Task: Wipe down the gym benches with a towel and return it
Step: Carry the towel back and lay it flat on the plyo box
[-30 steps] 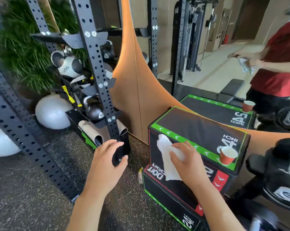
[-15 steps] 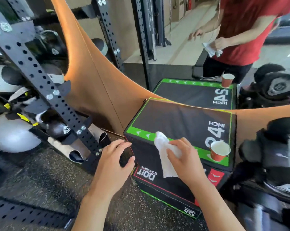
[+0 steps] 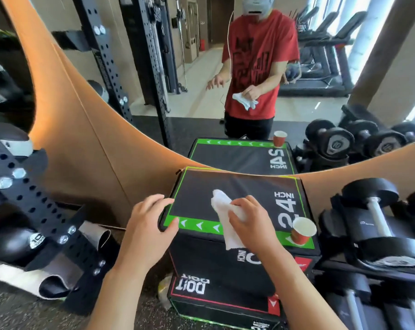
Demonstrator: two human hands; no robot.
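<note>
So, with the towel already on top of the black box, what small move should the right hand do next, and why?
Probably sweep the towel sideways across the black top of the box, stopping short of the paper cup. The right hand grips the towel near the front green edge, most of the top lies beyond it, and the left hand steadies the corner.

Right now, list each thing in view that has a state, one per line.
towel: bunched, lying on the box top, one end hanging over the front edge
right hand: grips the towel
left hand: fingers on the box's left corner
paper cup: upright, at the front right corner
plyo box: top face up
</note>
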